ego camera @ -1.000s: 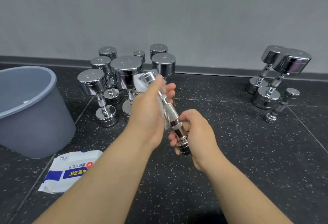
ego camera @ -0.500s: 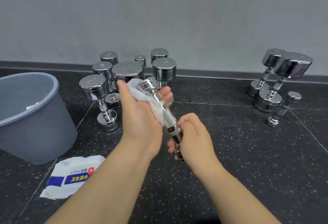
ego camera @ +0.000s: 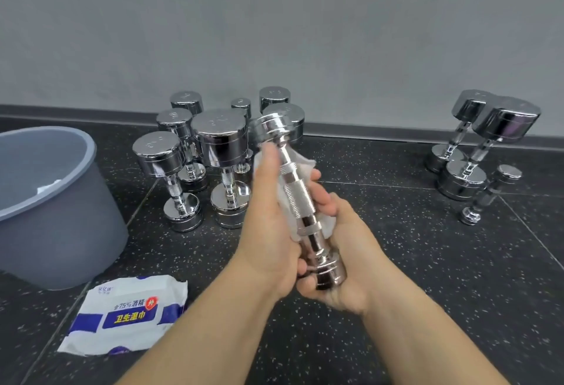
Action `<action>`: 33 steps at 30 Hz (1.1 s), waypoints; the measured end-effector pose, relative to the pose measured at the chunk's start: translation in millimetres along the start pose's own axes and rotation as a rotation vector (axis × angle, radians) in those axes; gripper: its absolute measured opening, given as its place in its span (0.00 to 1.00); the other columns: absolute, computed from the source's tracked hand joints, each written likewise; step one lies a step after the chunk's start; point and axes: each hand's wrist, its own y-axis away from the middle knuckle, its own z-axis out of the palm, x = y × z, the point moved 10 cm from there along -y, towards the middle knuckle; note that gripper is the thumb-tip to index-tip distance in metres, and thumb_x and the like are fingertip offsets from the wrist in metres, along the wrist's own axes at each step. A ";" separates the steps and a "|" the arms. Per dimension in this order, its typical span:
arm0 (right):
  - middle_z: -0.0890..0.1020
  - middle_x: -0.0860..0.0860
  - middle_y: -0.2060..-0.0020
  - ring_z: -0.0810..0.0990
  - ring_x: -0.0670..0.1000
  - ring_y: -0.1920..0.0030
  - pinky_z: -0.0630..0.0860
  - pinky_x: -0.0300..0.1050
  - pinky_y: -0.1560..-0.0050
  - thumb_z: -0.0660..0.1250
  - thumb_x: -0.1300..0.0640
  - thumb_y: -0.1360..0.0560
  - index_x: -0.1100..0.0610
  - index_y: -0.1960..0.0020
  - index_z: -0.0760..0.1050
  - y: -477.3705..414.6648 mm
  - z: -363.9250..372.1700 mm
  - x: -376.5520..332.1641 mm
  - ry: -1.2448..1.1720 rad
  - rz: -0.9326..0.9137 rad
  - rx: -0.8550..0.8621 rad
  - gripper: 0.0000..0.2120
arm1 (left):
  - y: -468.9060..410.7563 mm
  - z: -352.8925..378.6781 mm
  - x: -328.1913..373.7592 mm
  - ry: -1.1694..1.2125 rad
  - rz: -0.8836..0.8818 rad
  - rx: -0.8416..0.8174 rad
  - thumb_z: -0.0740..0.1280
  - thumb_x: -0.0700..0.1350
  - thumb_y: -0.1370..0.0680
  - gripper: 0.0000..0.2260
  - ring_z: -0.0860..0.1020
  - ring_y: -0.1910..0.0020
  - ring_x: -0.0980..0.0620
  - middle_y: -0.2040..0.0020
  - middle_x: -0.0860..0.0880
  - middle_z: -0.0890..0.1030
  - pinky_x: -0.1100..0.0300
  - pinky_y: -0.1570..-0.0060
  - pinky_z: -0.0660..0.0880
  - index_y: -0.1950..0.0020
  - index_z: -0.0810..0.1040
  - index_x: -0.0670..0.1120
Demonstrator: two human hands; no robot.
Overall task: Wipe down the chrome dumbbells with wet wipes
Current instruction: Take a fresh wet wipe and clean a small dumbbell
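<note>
A small chrome dumbbell (ego camera: 300, 201) is held up in front of me, tilted, its far head toward the wall. My right hand (ego camera: 345, 259) grips its near head from below. My left hand (ego camera: 271, 226) wraps a white wet wipe (ego camera: 305, 164) around the knurled handle, fingers curled behind it. Most of the wipe is hidden behind the handle and my hand.
Several chrome dumbbells (ego camera: 219, 140) stand upright against the wall behind my hands. Three more dumbbells (ego camera: 476, 155) lean at the right. A grey bucket (ego camera: 52, 201) stands at the left, with a wet wipe pack (ego camera: 128, 314) on the dark speckled floor beside it.
My left hand with the wipe slid up to the far head and back down the handle. The dumbbell has turned more upright and the near head now shows in my right hand.
</note>
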 end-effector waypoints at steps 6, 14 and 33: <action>0.78 0.59 0.57 0.76 0.53 0.68 0.75 0.43 0.72 0.63 0.37 0.25 0.64 0.36 0.74 -2.1 -14.2 -9.7 -0.244 -0.124 0.046 0.32 | -11.6 3.7 42.6 0.043 0.159 -0.069 0.72 0.58 0.31 0.15 0.73 0.68 0.55 0.66 0.52 0.75 0.57 0.56 0.73 0.56 0.75 0.48; 0.80 0.60 0.56 0.76 0.53 0.65 0.73 0.36 0.78 0.63 0.52 0.26 0.64 0.44 0.76 14.9 12.6 -23.5 -0.297 -0.201 -0.175 0.17 | -6.4 -11.1 15.7 0.037 0.044 0.062 0.74 0.55 0.34 0.15 0.74 0.70 0.54 0.74 0.53 0.71 0.59 0.64 0.72 0.71 0.72 0.50; 0.62 0.48 0.78 0.54 0.43 0.84 0.48 0.31 0.86 0.54 0.33 0.22 0.52 0.59 0.65 10.5 -12.9 3.6 0.186 0.043 0.107 0.22 | -11.1 -37.1 50.5 0.396 0.146 0.121 0.68 0.63 0.36 0.22 0.81 0.62 0.57 0.59 0.52 0.84 0.57 0.43 0.77 0.56 0.78 0.46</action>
